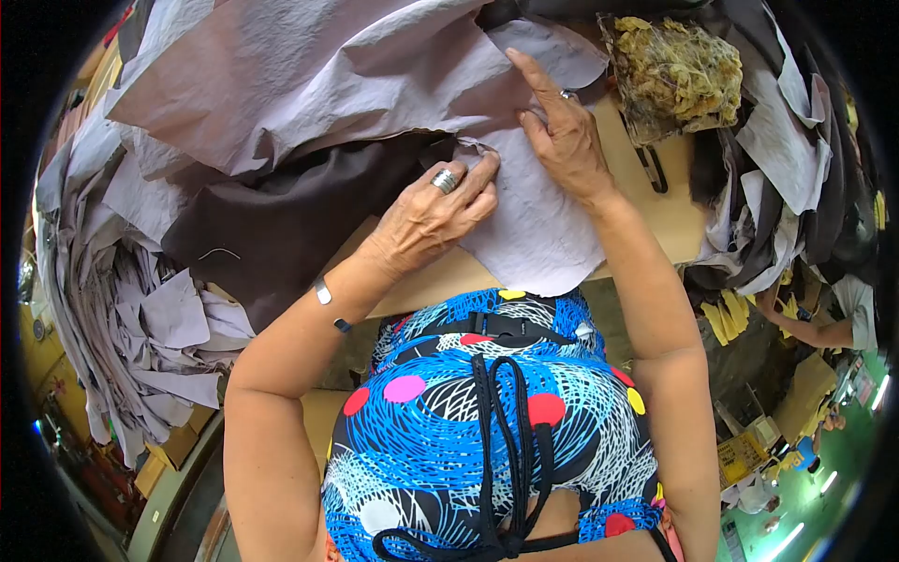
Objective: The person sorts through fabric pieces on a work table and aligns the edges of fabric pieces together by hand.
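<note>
A large leather piece, with a pale mauve-grey underside point(534, 206) and a dark brown face point(290, 211), lies folded and creased across the table in front of me. My left hand point(435, 211), wearing rings, is closed, with thumb and fingers pinching a small folded edge of it near the middle. To the right, my right hand point(567, 140) rests on the pale side. Its index finger is stretched out and the thumb apart from it, while the other fingers curl partly out of sight. Nothing shows in its grip.
A clear plastic bag of yellowish scraps point(674, 80) sits at the back right, beside a dark slim tool point(648, 167) on the table point(632, 220). Stacked leather pieces point(80, 281) hang at the left, and more point(782, 159) at the right. Another person's arm point(810, 330) reaches in nearby.
</note>
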Demonstrator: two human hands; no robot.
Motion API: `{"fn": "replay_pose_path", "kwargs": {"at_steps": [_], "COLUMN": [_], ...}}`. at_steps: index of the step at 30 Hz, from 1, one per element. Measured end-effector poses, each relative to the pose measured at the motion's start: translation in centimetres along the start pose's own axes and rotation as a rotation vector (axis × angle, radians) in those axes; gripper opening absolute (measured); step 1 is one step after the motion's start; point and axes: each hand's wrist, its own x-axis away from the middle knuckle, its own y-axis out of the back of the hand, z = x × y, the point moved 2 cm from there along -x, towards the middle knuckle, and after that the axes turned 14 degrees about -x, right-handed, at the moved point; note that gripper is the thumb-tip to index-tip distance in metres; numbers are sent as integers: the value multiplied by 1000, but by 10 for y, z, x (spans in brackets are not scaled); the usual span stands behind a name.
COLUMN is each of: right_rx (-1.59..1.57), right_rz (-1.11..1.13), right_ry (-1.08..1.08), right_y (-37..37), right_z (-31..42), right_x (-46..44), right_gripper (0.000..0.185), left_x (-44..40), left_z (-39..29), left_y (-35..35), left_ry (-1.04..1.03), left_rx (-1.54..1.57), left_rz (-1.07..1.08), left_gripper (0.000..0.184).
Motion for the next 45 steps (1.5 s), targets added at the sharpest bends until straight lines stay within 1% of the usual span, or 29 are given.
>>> {"fn": "replay_pose_path", "kwargs": {"at_steps": [3,6,9,11,14,15,17,18,21,22,26,30,31,33,34,36,37,39,40,42,45], "right_rx": [6,20,38,65,425,418,399,273,-36,76,107,159,171,177,181,220,241,305,336,362,352], "right_rz": [-5,-18,-13,-2,-123,-128,-136,-125,13,43,51,37,32,41,44,12,-3,102,157,132,124], "right_ry": [37,68,38,-23,192,211,249,293,-35,-19,-12,41,55,31,19,134,192,320,383,355,347], "right_y": [0,-2,-1,-1,2,2,0,-2,-16,-17,-18,-19,-20,-21,-21,-19,-18,-20,-21,-21,-21], "right_z": [-2,-3,-3,-3,14,17,20,18,20,18,19,18,18,20,20,23,24,29,30,28,26], "right_x": [0,0,1,3,3,7,16,17,28,29,28,29,29,30,29,28,27,35,39,40,40], "right_gripper": [72,71,70,71,68,66,62,53,46,41,38,36,35,34,33,30,28,26,25,25,25], "left_x": [1,1,0,5,8,9,8,8,9,9,13,13,13,8,7,3,2,0,-1,-1,-2], "left_z": [1,-1,3,6,7,8,9,9,10,11,22,34,38,45,45,43,43,43,43,44,45], "left_y": [0,1,4,1,-4,-5,-3,-3,-5,-6,-11,-9,-9,-6,-7,-10,-10,-10,-9,-9,-8], "left_ry": [-93,-99,-49,18,108,139,132,129,127,126,190,127,141,126,168,251,280,335,337,342,350], "left_rx": [-22,-49,103,153,181,184,184,185,158,145,106,57,82,33,3,-53,-29,22,34,58,106], "left_rz": [-17,0,27,-20,-51,-54,-78,-78,-87,-91,-61,-38,-4,-15,1,32,54,96,77,40,96], "left_gripper": [27,30,31,31,31,32,34,35,36,35,37,38,33,23,20,15,15,15,17,21,27]}}
